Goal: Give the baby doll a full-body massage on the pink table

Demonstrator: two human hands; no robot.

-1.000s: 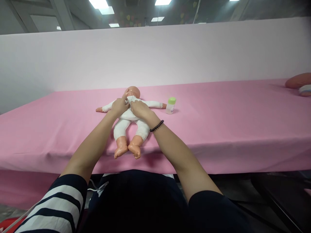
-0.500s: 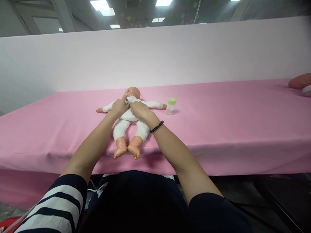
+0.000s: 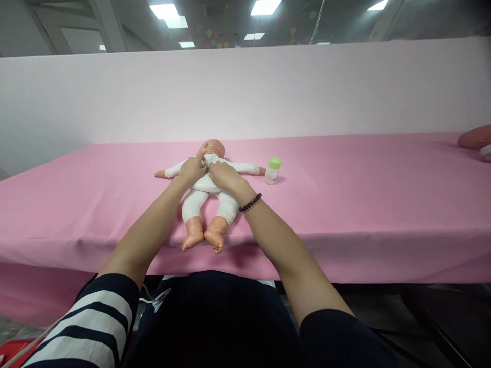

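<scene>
A baby doll (image 3: 209, 185) in a white suit lies on its back on the pink-covered table, head away from me and bare feet toward me. My left hand (image 3: 193, 171) is at the doll's upper chest, fingers bent and closed at the front of the white suit (image 3: 228, 204). Close beside it, my right hand (image 3: 225, 175) is also closed on the cloth at the chest. The exact hold of the fingertips is partly hidden by the hands. By the doll's outstretched hand on the right stands a small clear bottle (image 3: 271, 176) with a green cap.
Pink cloth (image 3: 364, 194) covers the table and hangs over its front edge. A white panel (image 3: 268, 92) rises along the back, with glass above it. Part of another doll (image 3: 475, 138) lies at the far right. Something red (image 3: 17, 350) is at the lower left.
The whole view has shifted slightly, so everything sits a little lower and further right. Both hands stay at the doll's chest, with only slight finger movement.
</scene>
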